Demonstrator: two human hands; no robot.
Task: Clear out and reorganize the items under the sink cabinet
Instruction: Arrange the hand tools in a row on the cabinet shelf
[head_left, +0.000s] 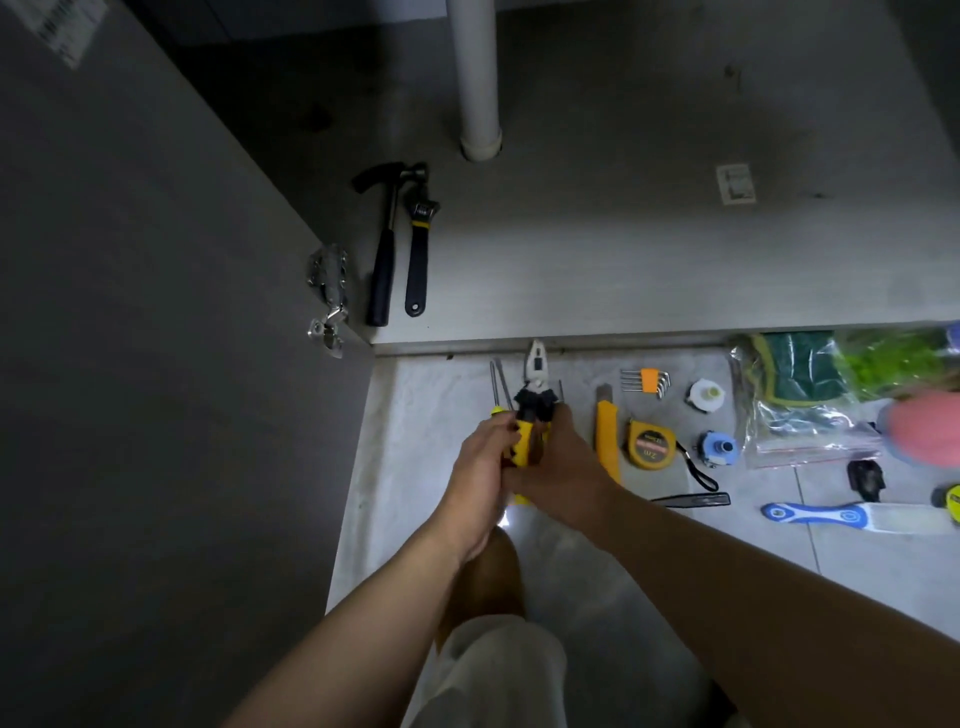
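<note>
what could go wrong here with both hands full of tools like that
1. The left hand and right hand bunch the pliers and screwdrivers together; one could slip and drop onto the floor tiles.
2. The metal tips point toward the cabinet floor edge and may strike it when lifted in.
3. The utility knife lies right beside the right hand; a careless reach could brush it. Whether its blade is out is unclear.
</note>
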